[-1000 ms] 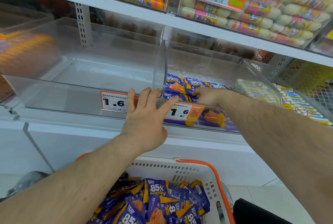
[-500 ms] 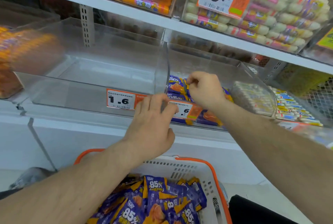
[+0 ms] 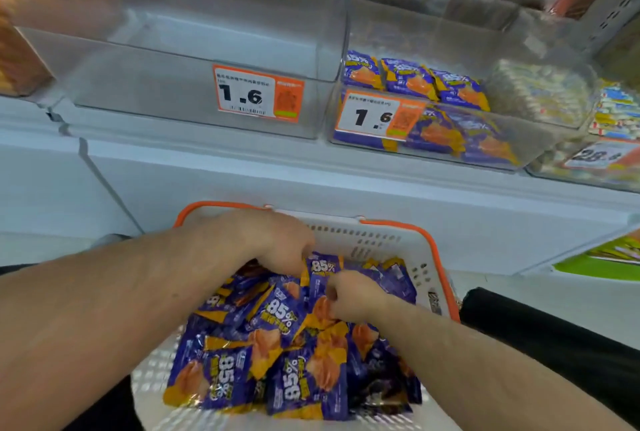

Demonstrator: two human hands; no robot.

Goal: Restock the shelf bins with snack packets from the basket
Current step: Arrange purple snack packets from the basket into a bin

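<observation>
Now one purple packet (image 3: 320, 278) is pinched by both the left hand (image 3: 277, 243) and right hand (image 3: 356, 295), mid-frame in the basket (image 3: 398, 240); a few should be gathered and held firmly.

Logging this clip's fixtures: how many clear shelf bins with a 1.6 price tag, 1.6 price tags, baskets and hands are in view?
Clear shelf bins with a 1.6 tag: 2, left bin and right bin
1.6 price tags: 2
Baskets: 1
Hands: 2, left hand, right hand
Total: 7
</observation>
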